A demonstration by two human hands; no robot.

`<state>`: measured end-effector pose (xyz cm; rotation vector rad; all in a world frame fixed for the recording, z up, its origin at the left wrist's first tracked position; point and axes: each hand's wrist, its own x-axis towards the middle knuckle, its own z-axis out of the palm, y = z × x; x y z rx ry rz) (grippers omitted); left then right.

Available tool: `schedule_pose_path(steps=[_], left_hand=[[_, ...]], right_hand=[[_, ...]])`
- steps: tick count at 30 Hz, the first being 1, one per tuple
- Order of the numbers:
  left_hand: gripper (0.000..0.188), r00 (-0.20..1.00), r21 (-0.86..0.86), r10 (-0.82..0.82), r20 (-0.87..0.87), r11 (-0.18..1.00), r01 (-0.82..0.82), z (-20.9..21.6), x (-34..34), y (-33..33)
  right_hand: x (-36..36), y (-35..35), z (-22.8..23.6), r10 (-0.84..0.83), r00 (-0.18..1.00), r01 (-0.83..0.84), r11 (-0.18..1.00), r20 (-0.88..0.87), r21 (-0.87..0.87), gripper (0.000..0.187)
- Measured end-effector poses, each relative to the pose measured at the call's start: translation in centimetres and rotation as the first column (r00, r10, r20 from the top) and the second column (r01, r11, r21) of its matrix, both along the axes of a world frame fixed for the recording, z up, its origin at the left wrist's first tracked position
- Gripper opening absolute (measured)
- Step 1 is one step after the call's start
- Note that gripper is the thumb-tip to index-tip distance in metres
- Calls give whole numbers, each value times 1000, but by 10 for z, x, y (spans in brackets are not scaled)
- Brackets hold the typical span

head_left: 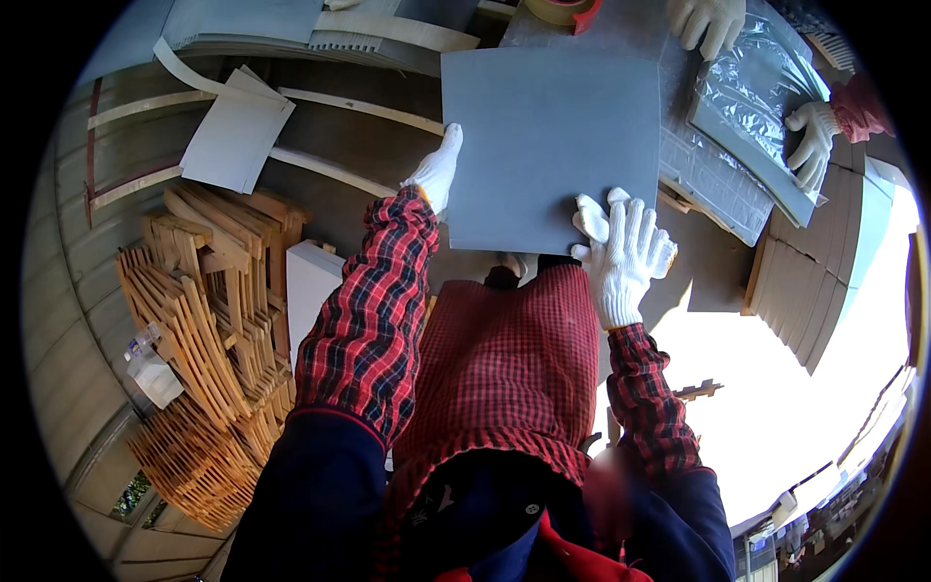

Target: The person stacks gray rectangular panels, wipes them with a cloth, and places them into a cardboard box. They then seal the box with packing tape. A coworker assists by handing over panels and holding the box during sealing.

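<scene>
No text, label, number or sign could be read; the small pale marks [446, 500] on the dark shirt [477, 491] were too unclear to make out.

One wide fisheye view, worn at head height, looks steeply down from above and near the gray sheet [548, 145]

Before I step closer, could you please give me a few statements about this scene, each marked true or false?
1. The person's left hand and right hand both wear white gloves. True.
2. The left hand is at the left edge of the grey sheet. True.
3. The right hand is at the sheet's far edge. False: it is at the near edge, toward the right corner.
4. A roll of tape lies beyond the sheet's far edge. True.
5. The stacked wooden slats are on the picture's right. False: they are on its left.
</scene>
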<state>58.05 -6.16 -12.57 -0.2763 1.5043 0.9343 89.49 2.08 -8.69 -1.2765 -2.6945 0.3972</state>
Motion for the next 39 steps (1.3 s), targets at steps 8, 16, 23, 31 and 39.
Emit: schedule_pose_path(steps=[8, 16, 23, 31, 39], left_hand=[[71, 995, -82, -54, -81, 995, 47, 11, 6, 17], [73, 995, 91, -44, 86, 995, 36, 8, 16, 6], [77, 995, 106, -18, 97, 994, 8, 20, 22, 9], [83, 992, -87, -118, -36, 990, 114, 21, 15, 21], [81, 988, 43, -15, 156, 999, 8, 40, 21, 19]], right_hand=[[-142, -154, -28, 454, 845, -483, 874, -283, -42, 47], [-37, -78, -5, 365, 886, -409, 905, -286, -113, 60], [61, -12, -33, -90, 993, 100, 987, -80, 126, 61], [-87, -122, 8, 128, 966, -137, 990, -224, -25, 50], [51, -19, -27, -185, 976, 184, 983, -112, -18, 51]])
